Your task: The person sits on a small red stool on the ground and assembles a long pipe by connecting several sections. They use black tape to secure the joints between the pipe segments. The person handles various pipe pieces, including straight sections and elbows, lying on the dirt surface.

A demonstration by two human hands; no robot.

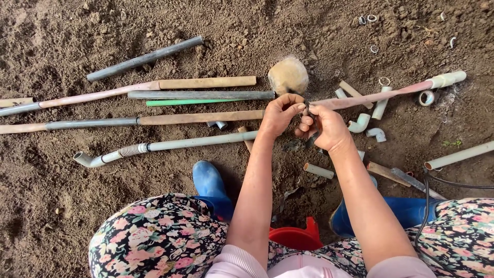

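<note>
Head view, looking down over the knees to bare soil. The left hand (279, 113) and the right hand (324, 126) meet close together at the near end of a long pinkish pipe (375, 96), fingers curled around a small dark strip (310, 135) at that end; whether the strip is wound on the pipe or merely held against it cannot be told. Both hands are closed in a pinch, fingertips almost touching. The pipe's long axis runs from the hands away to the right and slightly forward, ending in a pale socket fitting (448, 79) well apart from them; the right hand lies on the pipe's side and is the nearer, the left hand closing on the end from the opposite side. Just beyond the left hand rests a rounded tan stone (288, 75). To the left of the hands several long pipes (200, 95) lie roughly parallel, left to right. To the right lie short white elbow fittings (360, 123). Nearer the body are blue boots (208, 181) and a red container (296, 238).
</note>
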